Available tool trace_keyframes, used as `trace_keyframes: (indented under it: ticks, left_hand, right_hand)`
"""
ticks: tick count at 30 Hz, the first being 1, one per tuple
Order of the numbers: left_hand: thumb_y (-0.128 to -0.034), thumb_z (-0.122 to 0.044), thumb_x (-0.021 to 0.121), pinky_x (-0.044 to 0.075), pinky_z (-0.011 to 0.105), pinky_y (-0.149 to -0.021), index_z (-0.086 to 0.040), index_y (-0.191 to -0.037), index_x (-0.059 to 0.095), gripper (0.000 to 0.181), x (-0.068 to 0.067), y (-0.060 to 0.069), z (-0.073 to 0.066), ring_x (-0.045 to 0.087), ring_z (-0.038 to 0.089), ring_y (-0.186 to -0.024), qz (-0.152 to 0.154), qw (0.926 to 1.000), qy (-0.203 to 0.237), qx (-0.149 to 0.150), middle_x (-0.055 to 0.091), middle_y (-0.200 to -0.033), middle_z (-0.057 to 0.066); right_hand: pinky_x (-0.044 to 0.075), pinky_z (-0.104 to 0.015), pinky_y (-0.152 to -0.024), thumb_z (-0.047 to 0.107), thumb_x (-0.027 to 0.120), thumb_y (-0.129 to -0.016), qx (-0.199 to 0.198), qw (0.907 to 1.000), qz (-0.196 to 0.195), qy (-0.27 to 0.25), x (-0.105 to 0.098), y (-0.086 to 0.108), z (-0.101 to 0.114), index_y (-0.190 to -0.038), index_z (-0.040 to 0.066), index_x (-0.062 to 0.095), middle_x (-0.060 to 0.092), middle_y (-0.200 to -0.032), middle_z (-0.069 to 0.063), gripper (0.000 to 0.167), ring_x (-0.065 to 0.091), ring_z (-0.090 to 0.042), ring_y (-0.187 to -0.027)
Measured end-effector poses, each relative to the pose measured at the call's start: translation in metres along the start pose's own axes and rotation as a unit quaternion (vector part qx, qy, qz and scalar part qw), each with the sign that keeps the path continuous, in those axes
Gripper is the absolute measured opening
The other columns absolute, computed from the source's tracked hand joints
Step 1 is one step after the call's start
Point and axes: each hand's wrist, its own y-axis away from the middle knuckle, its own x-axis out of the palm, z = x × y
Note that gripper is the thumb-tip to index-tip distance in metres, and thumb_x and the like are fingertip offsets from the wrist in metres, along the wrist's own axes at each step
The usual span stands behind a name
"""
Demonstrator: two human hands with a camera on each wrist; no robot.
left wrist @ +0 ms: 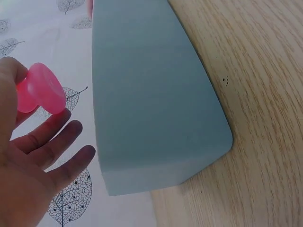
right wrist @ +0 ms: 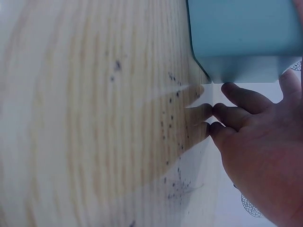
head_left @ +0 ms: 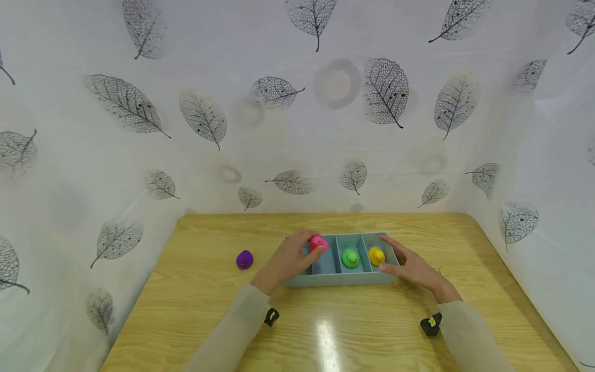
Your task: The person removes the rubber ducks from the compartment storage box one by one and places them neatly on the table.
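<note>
Pinching pink duck in left grip at ten o'clock over box, with right grip wide at three—likely light, soft, perhaps slick, best held round the body!

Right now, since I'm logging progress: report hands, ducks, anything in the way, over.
Left hand pinching pink duck above tray. Right hand at tray's right end. Green duck and yellow duck inside; purple toy outside, left. Nothing visibly blocking.

In the head view, the left hand partly hides the leftmost compartment of the tray.
</note>
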Motion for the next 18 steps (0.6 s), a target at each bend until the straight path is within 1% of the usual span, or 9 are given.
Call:
trace_keyframes:
  ticks: [3,6,9,11,13,15,18]
  left_hand:
    - [-0.0990,-0.021,0.071,0.060,0.045,-0.095,-0.001,-0.128,0.067,0.035,-0.002,0.002,0.000,0.071,0.028,-0.109,-0.018,0.9997,-0.016,0.003,0.073,-0.117,0.014]
    - [-0.0945,-0.020,0.076,0.061,0.044,-0.092,-0.002,-0.126,0.067,0.037,-0.005,0.004,0.002,0.071,0.026,-0.105,-0.033,0.9991,-0.026,0.005,0.074,-0.115,0.012]
    - [-0.0890,-0.019,0.081,0.062,0.045,-0.090,-0.002,-0.123,0.069,0.040,-0.011,0.007,0.005,0.072,0.026,-0.103,-0.049,0.9986,-0.016,0.010,0.075,-0.113,0.012]
    - [-0.0858,-0.017,0.083,0.063,0.047,-0.089,-0.001,-0.121,0.070,0.041,-0.016,0.010,0.007,0.072,0.027,-0.101,-0.064,0.9977,-0.010,0.019,0.075,-0.112,0.012]
    - [-0.0837,-0.015,0.085,0.063,0.047,-0.087,-0.003,-0.119,0.071,0.040,-0.020,0.012,0.009,0.072,0.025,-0.100,-0.072,0.9971,-0.005,0.023,0.075,-0.111,0.011]
    - [-0.0833,-0.014,0.086,0.063,0.045,-0.087,-0.005,-0.118,0.071,0.039,-0.025,0.016,0.011,0.071,0.023,-0.099,-0.076,0.9969,-0.003,0.021,0.075,-0.111,0.009]
    - [-0.0841,-0.017,0.088,0.062,0.044,-0.087,-0.010,-0.118,0.072,0.038,-0.032,0.021,0.016,0.070,0.019,-0.100,-0.073,0.9973,0.001,0.001,0.076,-0.113,0.004]
  right_hand:
    - [0.025,-0.080,-0.118,0.028,0.073,-0.101,-0.002,1.0000,0.001,-0.001,0.000,0.000,0.001,-0.170,0.026,0.022,0.010,-0.175,-0.028,0.086,0.016,-0.060,-0.155]
    - [0.025,-0.080,-0.117,0.028,0.073,-0.101,-0.003,1.0000,0.001,-0.002,0.000,0.000,0.001,-0.170,0.025,0.021,0.010,-0.175,-0.028,0.086,0.016,-0.060,-0.155]
    - [0.026,-0.080,-0.117,0.028,0.073,-0.101,-0.003,1.0000,0.000,0.003,0.000,0.000,0.000,-0.170,0.026,0.021,0.011,-0.174,-0.028,0.086,0.018,-0.060,-0.155]
    - [0.026,-0.080,-0.117,0.029,0.073,-0.100,-0.001,1.0000,-0.001,0.005,0.000,0.000,0.000,-0.170,0.026,0.022,0.011,-0.174,-0.028,0.086,0.018,-0.060,-0.155]
    - [0.027,-0.080,-0.117,0.029,0.073,-0.100,0.000,1.0000,-0.001,0.007,0.000,-0.001,-0.001,-0.170,0.027,0.022,0.012,-0.174,-0.029,0.086,0.019,-0.060,-0.155]
    - [0.026,-0.080,-0.117,0.029,0.073,-0.100,0.001,1.0000,-0.001,0.005,0.000,-0.001,-0.001,-0.170,0.027,0.022,0.012,-0.174,-0.029,0.086,0.019,-0.060,-0.154]
    - [0.026,-0.080,-0.117,0.029,0.073,-0.100,0.002,1.0000,0.000,0.001,0.000,0.000,-0.002,-0.170,0.027,0.022,0.011,-0.174,-0.029,0.086,0.018,-0.061,-0.155]
